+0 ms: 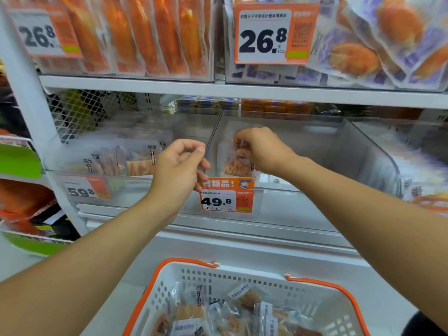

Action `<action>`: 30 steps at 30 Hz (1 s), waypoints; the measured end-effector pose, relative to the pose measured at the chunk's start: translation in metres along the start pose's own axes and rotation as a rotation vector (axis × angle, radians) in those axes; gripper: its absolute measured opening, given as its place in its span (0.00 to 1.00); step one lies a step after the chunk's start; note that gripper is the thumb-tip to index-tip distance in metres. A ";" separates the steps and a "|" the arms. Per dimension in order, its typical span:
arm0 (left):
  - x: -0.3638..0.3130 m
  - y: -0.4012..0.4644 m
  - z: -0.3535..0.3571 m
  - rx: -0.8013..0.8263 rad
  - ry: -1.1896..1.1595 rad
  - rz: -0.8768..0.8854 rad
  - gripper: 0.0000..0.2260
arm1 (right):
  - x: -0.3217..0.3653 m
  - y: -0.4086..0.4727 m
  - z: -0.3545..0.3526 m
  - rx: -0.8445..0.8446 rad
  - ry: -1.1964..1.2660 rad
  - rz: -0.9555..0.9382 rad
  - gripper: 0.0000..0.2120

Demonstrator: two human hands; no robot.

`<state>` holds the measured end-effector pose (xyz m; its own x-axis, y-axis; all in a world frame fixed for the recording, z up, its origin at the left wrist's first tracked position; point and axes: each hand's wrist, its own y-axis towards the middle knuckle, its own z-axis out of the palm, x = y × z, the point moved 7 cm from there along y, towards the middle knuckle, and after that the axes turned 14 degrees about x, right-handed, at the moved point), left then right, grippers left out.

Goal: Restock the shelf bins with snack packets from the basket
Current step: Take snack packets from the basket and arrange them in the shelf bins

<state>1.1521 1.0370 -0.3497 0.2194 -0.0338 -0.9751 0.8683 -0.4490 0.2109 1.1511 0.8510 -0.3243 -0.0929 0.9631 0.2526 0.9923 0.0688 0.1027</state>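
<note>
My right hand (263, 151) reaches into the middle clear shelf bin (339, 156) and pinches the top of a clear snack packet (236, 164) with orange strips inside, held upright near the bin's front left corner. My left hand (178, 168) is at the same corner, fingers curled round the front edge of the clear bin where the two bins meet. Below, the white basket with orange handles (322, 286) holds several more snack packets (230, 316). Apart from the held packet, the middle bin looks bare.
The left clear bin (72, 154) holds several similar packets (121, 160). An orange 49.8 price tag (226, 196) hangs on the middle bin's front. The shelf above carries orange packs (145, 32) and purple-white packs (388, 44). Another bin (424, 166) sits at right.
</note>
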 end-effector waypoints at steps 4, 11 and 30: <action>-0.001 0.002 0.000 0.014 0.025 0.019 0.04 | -0.002 0.000 -0.001 -0.002 -0.109 0.064 0.13; -0.006 0.002 0.002 -0.008 0.182 0.135 0.01 | -0.010 -0.011 -0.017 -0.137 -0.185 0.091 0.15; -0.007 -0.041 0.046 0.547 0.934 0.441 0.07 | 0.038 -0.103 -0.031 -0.452 -0.005 -0.158 0.19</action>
<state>1.0944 1.0150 -0.3550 0.8937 0.2845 -0.3469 0.3776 -0.8946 0.2390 1.0432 0.8726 -0.2952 -0.2378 0.9515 0.1954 0.8311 0.0952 0.5479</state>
